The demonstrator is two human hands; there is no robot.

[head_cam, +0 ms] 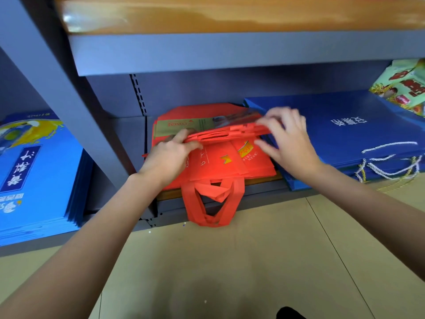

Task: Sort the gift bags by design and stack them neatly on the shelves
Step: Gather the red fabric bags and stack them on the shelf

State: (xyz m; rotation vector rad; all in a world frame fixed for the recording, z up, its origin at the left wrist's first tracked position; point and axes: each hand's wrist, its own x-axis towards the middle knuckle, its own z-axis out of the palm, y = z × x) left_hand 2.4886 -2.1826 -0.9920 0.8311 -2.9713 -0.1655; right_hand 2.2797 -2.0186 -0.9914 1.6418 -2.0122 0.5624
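Note:
A stack of red fabric gift bags lies on the bottom shelf, their red handles hanging over the front edge. My left hand grips the left end of the lifted bag edges, with the fingers curled over them. At the right end of the same edges, my right hand pinches them between thumb and fingers. Behind the lifted edges lies a bag with a gold and red printed panel. Right of the red stack sits a pile of dark blue paper bags with white rope handles.
A stack of light blue printed bags lies in the bay to the left, past a grey upright. Green and red printed bags rest on the dark blue pile. A wooden shelf board hangs overhead. Beige floor tiles lie below.

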